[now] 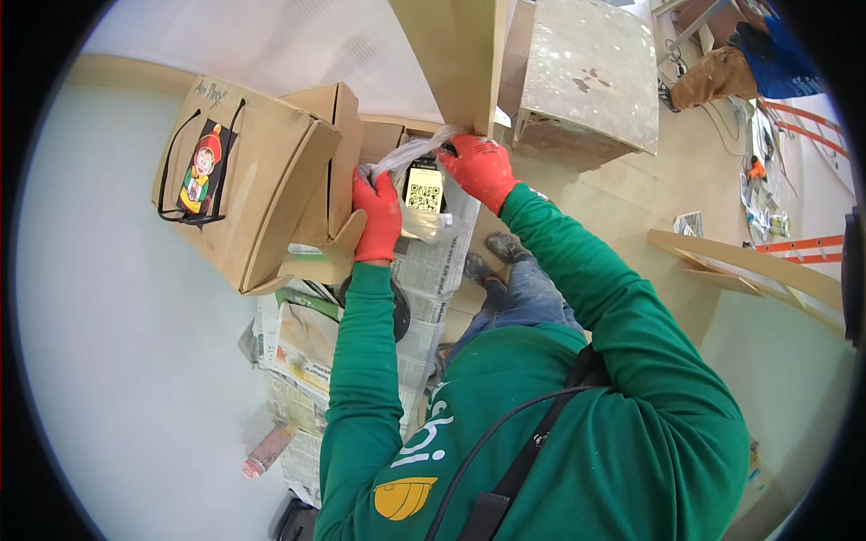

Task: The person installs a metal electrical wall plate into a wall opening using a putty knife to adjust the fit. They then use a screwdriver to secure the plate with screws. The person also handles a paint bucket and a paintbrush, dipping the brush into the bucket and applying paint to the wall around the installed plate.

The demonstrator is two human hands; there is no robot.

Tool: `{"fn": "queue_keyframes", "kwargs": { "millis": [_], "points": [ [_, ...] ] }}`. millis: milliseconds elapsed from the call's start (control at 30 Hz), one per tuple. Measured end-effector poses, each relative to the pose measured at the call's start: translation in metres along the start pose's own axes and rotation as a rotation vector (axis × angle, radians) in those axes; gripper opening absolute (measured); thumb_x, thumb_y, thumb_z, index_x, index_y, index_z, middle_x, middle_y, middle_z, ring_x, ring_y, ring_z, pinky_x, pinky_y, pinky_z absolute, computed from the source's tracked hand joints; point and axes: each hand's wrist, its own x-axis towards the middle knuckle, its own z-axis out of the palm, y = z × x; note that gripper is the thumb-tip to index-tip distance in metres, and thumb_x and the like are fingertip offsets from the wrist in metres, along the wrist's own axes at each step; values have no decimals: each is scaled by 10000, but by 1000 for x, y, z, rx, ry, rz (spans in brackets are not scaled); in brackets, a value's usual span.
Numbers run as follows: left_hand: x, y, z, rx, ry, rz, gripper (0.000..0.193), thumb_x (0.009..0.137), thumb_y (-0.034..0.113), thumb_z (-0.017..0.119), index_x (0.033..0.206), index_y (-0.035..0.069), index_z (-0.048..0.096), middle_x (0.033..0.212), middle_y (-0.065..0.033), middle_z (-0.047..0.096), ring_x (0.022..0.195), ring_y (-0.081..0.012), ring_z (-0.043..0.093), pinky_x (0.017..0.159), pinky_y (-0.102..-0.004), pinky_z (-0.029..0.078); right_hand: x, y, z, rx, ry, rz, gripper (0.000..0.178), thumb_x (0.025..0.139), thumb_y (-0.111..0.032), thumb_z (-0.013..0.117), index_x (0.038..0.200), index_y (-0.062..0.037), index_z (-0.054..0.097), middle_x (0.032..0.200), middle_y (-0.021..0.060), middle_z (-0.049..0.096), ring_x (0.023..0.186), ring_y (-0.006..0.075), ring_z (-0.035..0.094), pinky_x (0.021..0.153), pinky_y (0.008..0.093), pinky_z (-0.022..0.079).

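Observation:
Both my hands wear red work gloves. My left hand [379, 216] is closed on one end of a thin, clear plastic bag [403, 159], right beside a cardboard box's flap. To its right, my right hand [478, 169] pinches the bag's other end, so the plastic stretches between the two. Just below the stretched part lies a dark-edged flat item with a pale yellow face and a printed square code [423, 191]; I cannot tell what it is. More crumpled clear plastic [428, 225] sits under it. Fingertips of both gloves are partly hidden.
A large cardboard box [262, 171] with a cartoon-printed bag [204, 171] on it stands at left. Newspapers [424, 288] cover the surface beneath. A stained worktable [591, 77] stands at the back right, with a wooden panel [460, 63] beside it. Another person [722, 77] crouches far right.

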Motion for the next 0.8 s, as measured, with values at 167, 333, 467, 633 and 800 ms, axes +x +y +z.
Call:
{"fn": "queue_keyframes", "kwargs": {
  "millis": [167,333,467,633,800],
  "points": [
    [-7,40,-1,-67,-118,-31,224,943,177,567,1006,-37,550,940,-212,629,900,-345,615,796,-409,473,-14,26,-18,-94,-51,-103,310,888,-391,601,926,-89,663,882,167,685,845,370,654,755,488,509],
    [-72,60,48,187,-256,263,415,882,244,638,1223,14,576,1028,-191,630,940,-361,625,849,-433,499,-69,117,-59,-122,-146,-193,288,883,-369,620,895,-82,620,841,173,675,804,379,645,716,503,496],
    [-117,75,101,431,-492,296,471,883,348,619,1231,32,593,1054,-183,624,1002,-348,607,895,-427,483,-139,220,-112,-331,-236,47,327,879,-446,601,914,-122,635,866,150,681,836,359,656,715,484,510],
    [-160,72,128,608,-839,219,704,851,522,609,1345,32,499,1320,-257,521,1237,-359,487,1044,-512,351,-223,359,-149,-414,-109,321,258,884,-384,583,959,-144,637,943,155,680,866,378,654,733,496,520],
    [-147,154,172,712,-1016,172,590,816,511,650,1165,37,616,1146,-197,632,1067,-372,603,878,-497,467,-256,447,-212,-160,204,603,182,895,-267,581,974,-110,629,920,181,680,870,405,644,761,513,505]
  ]
}}
